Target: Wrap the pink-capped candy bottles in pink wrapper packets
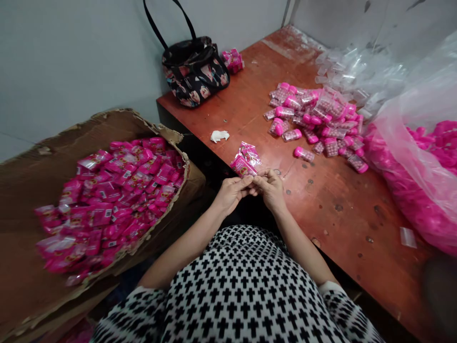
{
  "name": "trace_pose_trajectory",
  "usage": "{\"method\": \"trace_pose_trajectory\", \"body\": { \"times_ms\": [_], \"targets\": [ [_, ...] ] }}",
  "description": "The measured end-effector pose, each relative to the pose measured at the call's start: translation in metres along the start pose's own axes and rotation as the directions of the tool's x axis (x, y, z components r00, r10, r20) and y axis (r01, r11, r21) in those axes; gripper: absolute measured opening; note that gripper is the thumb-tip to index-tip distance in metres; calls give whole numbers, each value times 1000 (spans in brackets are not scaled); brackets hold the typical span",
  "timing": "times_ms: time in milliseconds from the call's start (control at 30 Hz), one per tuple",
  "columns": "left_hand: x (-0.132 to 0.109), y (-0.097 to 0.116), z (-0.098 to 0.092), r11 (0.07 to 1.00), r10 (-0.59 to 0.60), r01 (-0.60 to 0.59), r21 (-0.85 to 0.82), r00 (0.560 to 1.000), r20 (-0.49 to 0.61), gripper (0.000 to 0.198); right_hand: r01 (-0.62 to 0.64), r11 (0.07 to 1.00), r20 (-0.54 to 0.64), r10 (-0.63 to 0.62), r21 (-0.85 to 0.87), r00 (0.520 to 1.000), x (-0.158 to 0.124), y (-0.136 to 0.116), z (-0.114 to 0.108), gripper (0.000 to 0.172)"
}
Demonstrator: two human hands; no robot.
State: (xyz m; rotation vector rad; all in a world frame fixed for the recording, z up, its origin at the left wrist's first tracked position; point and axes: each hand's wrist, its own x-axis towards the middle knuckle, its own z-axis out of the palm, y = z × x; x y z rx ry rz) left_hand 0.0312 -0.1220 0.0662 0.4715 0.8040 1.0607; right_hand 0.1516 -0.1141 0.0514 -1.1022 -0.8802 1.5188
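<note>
My left hand and my right hand meet at the near edge of the red-brown table, fingertips together. Between them they pinch a couple of pink foil packets that stick up and away from me. A pile of small clear bottles with pink caps lies on the table beyond my right hand. To my left a torn cardboard box holds several pink packets like the ones I hold.
A large clear plastic bag of pink caps fills the right side. Empty clear bottles lie at the back right. A dark floral handbag and a few pink packets sit at the table's far corner. A crumpled white scrap lies near me.
</note>
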Motion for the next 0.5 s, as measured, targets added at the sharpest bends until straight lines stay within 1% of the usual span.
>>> {"method": "trace_pose_trajectory", "body": {
  "times_ms": [33,67,100,133,167,200,233,267,333,367,400,433,467,500],
  "targets": [
    [-4,6,-5,1000,14,-14,-4,1000,-9,26,-6,1000,31,7,-20,999,1,-1,4,36],
    [-8,13,-10,998,52,-53,-22,998,-39,27,-8,999,66,10,-36,998,1,-2,8,35],
    [-12,21,-17,991,117,-122,-51,989,-94,28,-5,999,98,10,-51,995,0,-4,10,34],
    [-16,29,-24,974,198,-213,-80,966,-168,31,0,998,121,8,-67,993,-1,-6,11,33],
    [-18,37,-31,945,283,-314,-94,925,-252,35,7,997,129,3,-81,992,-2,-7,10,32],
    [-18,43,-38,912,355,-401,-81,874,-333,41,14,996,122,-3,-92,993,-3,-8,7,31],
    [-15,48,-44,889,407,-456,-40,826,-390,46,21,995,102,-10,-101,995,-4,-9,4,31],
    [-10,52,-49,876,448,-482,28,788,-423,50,24,994,74,-16,-110,997,-6,-10,-1,31],
    [12,56,-56,845,534,-474,245,738,-413,49,20,991,18,-17,-135,1000,-8,-10,-9,31],
    [27,57,-59,795,598,-461,395,708,-377,47,14,988,-3,-15,-151,1000,-8,-9,-12,31],
    [45,59,-60,700,669,-435,566,677,-307,47,10,986,-16,-13,-167,1000,-9,-9,-14,31],
    [63,61,-62,594,705,-384,707,672,-227,46,6,983,-22,-11,-183,1000,-10,-8,-15,31],
    [81,63,-64,495,735,-334,802,653,-182,45,4,981,-22,-8,-195,1000,-11,-7,-15,31],
    [98,66,-66,421,742,-289,860,655,-144,42,0,979,-19,-4,-203,1000,-12,-7,-15,31]
  ]
}}
